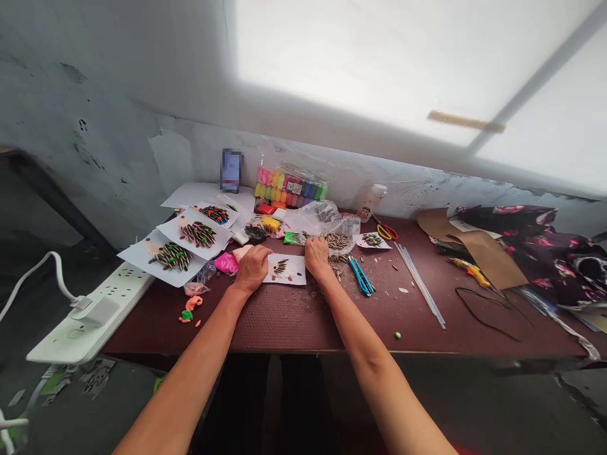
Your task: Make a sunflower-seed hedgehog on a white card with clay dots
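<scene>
A small white card (294, 275) lies flat on the table, with several striped sunflower seeds (281, 268) set in a fan and dark dots near its right end. My left hand (252, 268) is closed at the card's left edge, fingertips on its upper corner. Just past the opposite edge, my right hand (317, 255) has its fingers curled together beside the heap of sunflower seeds (337, 241), which spills from a clear plastic bag (327, 216). Whatever is in its fingertips is hidden. A blue utility knife (361, 277) lies right of the seeds.
Finished-looking hedgehog cards (173, 258) overlap at the left, beside a white power strip (102, 309). Coloured clay packs (291, 188), a phone (231, 170) and a white bottle (372, 201) stand at the back. Scissors (386, 231), glue sticks (420, 284) and a glue gun (469, 272) lie to the right.
</scene>
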`<state>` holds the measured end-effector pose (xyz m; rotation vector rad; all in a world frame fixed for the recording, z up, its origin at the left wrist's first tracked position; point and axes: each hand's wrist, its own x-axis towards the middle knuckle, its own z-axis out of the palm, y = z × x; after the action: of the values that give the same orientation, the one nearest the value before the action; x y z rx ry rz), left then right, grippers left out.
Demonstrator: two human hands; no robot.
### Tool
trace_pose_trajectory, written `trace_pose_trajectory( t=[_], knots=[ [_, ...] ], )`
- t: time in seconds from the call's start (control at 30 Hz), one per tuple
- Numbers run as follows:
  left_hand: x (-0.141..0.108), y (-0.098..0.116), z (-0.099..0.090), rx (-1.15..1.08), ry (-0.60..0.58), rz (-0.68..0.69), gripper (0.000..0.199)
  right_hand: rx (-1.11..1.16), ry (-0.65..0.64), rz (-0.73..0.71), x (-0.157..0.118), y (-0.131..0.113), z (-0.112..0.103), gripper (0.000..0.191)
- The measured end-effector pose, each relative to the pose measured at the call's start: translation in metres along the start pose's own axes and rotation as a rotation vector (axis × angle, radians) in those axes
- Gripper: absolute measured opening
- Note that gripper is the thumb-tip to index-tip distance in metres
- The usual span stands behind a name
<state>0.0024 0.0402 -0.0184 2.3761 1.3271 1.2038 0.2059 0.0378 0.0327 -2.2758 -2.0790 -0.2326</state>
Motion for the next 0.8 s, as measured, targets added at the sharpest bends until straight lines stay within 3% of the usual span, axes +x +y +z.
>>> trace_pose_trajectory(
  t=[0.33, 0.57, 0.8],
  knots=[
    [-0.01, 0.004, -0.003, -0.005, -0.046, 0.011, 0.026, 0.05, -0.009, -0.022, -0.01, 0.004, -0.01, 0.033],
    [-0.01, 0.002, -0.003, 0.019, -0.085, -0.006, 0.025, 0.49, 0.19, -0.046, -0.03, -0.003, -0.012, 0.027],
    [-0.009, 0.003, -0.005, 0.056, -0.073, -0.024, 0.026, 0.735, 0.236, -0.103, -0.061, -0.024, 0.005, 0.026]
  ],
)
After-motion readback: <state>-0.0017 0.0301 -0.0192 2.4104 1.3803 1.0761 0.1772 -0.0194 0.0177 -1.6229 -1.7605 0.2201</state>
